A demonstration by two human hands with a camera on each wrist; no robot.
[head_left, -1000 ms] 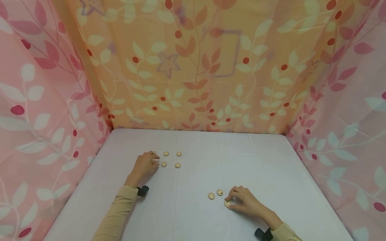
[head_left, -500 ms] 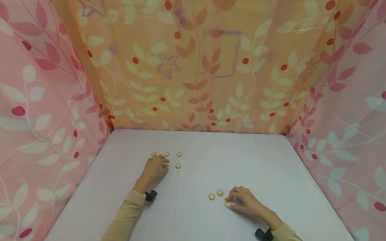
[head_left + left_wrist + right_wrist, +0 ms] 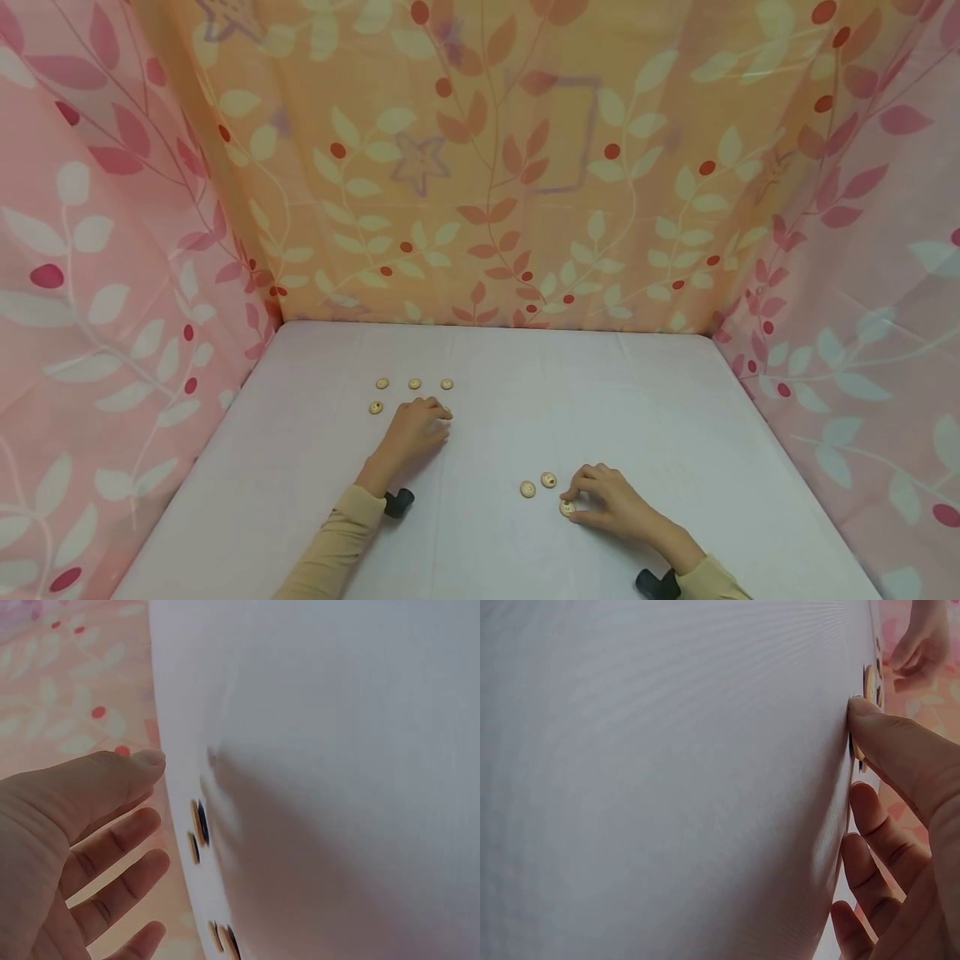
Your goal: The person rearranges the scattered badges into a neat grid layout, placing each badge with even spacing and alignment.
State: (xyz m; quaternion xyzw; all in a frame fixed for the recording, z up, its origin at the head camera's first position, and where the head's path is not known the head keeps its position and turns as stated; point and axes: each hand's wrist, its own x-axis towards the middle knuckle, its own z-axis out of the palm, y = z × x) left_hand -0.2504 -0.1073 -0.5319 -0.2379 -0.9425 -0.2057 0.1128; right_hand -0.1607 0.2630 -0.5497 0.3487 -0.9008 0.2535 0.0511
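Small round wooden discs with dark marks lie on the white table. In the head view my left hand (image 3: 415, 433) is over the front row of the far group, its fingers beside a partly covered disc (image 3: 447, 412). The left wrist view shows that hand's fingers (image 3: 124, 780) loosely extended, apart from the discs (image 3: 199, 823) and holding nothing. My right hand (image 3: 611, 502) pinches a near disc (image 3: 567, 508) between thumb and fingers, down on the table. Two more discs, one (image 3: 528, 489) and another (image 3: 549, 480), lie just left of it.
Three discs form the far row, with one (image 3: 415, 384) in its middle. Another disc (image 3: 376, 407) lies in front of that row's left end. A floral curtain (image 3: 480, 167) stands behind the table (image 3: 637, 400), with pink curtains at both sides. Each wrist carries a black camera (image 3: 399, 503).
My left hand has moved right along the far group's front row, uncovering the discs at left and coming over the ones at right. My right hand has stayed on its disc.
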